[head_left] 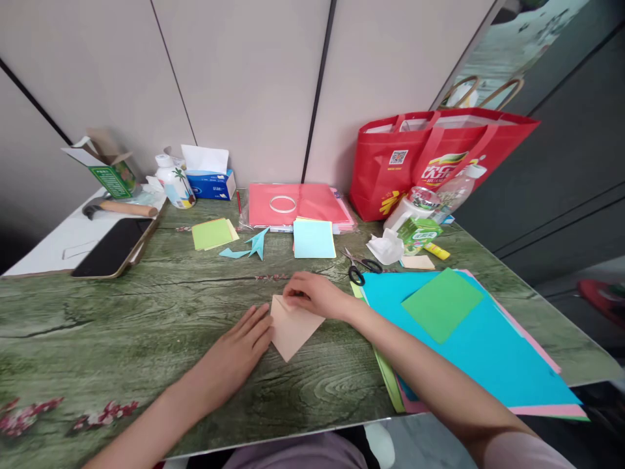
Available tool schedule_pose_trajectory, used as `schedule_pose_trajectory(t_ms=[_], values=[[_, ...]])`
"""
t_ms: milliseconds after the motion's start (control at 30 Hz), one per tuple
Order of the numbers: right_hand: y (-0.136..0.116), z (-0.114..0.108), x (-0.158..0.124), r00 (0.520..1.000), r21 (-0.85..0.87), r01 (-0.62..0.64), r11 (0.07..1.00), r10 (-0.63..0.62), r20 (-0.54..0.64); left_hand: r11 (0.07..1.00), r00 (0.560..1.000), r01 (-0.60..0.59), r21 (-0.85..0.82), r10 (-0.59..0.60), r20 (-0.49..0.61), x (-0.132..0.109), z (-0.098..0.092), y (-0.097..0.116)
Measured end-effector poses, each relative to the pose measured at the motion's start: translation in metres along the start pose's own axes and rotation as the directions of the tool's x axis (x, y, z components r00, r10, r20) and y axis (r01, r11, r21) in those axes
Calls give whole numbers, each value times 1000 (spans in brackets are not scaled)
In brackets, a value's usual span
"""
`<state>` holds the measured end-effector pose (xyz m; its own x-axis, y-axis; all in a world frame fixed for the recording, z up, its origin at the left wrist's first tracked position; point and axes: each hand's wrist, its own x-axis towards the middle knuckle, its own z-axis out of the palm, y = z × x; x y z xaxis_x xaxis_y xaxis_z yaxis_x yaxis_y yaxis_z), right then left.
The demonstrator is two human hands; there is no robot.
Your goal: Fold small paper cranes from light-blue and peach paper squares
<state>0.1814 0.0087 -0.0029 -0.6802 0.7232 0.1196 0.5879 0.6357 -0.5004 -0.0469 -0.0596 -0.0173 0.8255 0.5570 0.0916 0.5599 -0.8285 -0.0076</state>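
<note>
A peach square of paper lies turned cornerwise on the table in front of me, its top part covered by fingers. My left hand rests flat with fingers stretched out, its fingertips at the paper's left edge. From the right, my right hand reaches over the upper part of the sheet, its fingers curled and pressed together on the paper. Whether a fold runs beneath them is hidden. Beyond the hands lie a blue folded paper figure and a stack of light blue paper squares.
Black-handled scissors lie right of centre, above large blue sheets topped by a green square. A red bag, a bottle and a crumpled tissue stand behind. A phone and hammer lie left.
</note>
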Motion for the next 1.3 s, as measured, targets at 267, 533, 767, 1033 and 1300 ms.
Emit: schedule_pose_trajectory(t_ms=[267,533,767,1033,1300], values=[[4,9,-49,986,-50,-33,998,25,-163,995,999,-17,-102,12,-51,31,-10,-26],[21,-8,-27,995,-182,-36,983,18,-98,966,993,-108,-235,93,-71,32,-14,-36],[14,-3,-26,991,-39,32,999,-37,-131,977,985,-143,-160,125,-115,31,-8,-26],[-4,1,-33,995,196,58,979,-41,-87,985,974,-119,-126,91,-210,39,-1,-21],[-17,21,-28,978,323,-104,941,155,-138,954,966,-68,-291,-9,-258,44,4,-19]])
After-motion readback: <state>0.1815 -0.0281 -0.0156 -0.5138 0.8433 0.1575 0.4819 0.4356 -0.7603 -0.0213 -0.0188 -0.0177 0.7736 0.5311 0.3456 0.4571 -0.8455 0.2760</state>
